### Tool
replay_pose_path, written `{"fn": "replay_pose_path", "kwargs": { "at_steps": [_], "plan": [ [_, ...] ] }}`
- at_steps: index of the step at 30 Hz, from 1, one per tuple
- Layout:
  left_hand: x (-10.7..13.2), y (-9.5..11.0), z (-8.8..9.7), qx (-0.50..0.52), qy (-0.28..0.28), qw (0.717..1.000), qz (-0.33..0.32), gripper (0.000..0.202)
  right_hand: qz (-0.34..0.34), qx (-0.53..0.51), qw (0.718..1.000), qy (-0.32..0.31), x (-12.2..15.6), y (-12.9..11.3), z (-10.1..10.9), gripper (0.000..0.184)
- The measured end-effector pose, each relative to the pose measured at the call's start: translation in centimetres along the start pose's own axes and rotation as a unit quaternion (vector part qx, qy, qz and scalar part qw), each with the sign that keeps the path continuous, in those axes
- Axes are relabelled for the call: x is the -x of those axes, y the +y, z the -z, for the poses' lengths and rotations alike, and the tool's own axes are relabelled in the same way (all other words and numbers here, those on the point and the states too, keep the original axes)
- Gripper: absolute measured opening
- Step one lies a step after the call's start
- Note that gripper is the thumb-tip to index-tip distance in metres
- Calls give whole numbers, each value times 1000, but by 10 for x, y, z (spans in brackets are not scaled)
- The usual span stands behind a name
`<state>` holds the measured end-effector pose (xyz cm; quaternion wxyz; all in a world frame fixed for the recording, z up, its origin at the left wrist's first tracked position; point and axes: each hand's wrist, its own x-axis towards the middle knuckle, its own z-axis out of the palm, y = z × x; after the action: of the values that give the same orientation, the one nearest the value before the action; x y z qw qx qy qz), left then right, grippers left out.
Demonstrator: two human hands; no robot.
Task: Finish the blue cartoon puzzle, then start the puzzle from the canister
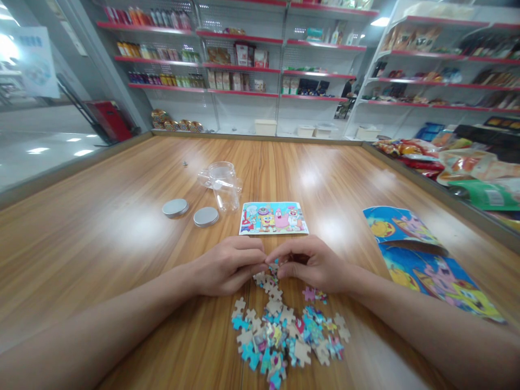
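My left hand (231,264) and my right hand (312,262) meet fingertip to fingertip above the far end of a loose heap of jigsaw puzzle pieces (274,307). Fingers of both are closed around a small puzzle piece (273,266), mostly hidden by the fingertips. Some pieces in the heap show bare cardboard backs, others blue, yellow and pink print. A pink piece (309,294) lies apart, under my right hand. Just beyond my hands rests a cartoon picture card (274,219), printed side up.
Left of the card are two round silver lids (175,207) and clear plastic containers (225,187). Blue cartoon-printed sheets (436,271) lie by my right forearm. Packaged goods (430,157) line the table's right edge. Stocked shelves (239,67) stand behind the wooden table (122,238).
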<state>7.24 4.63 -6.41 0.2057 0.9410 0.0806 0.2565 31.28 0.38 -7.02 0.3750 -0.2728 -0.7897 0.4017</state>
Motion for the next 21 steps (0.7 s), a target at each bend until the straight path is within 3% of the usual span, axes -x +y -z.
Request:
{"fn": "replay_pose_path", "kwargs": {
  "at_steps": [3,6,10,15,21],
  "plan": [
    [0,0,-1,-12,47,999,22,23,2,56,997,57,0,3,3,14],
    [0,-3,-4,-38,47,997,49,21,42,173,981,73,-2,7,8,7],
    [3,-11,-10,-70,43,995,63,24,86,215,972,48,-1,9,10,11],
    [4,-14,-12,-89,46,991,84,28,88,239,967,6,1,8,8,9],
    [4,-12,-9,-77,3,994,75,36,102,243,964,-36,1,4,10,15]
  ]
}}
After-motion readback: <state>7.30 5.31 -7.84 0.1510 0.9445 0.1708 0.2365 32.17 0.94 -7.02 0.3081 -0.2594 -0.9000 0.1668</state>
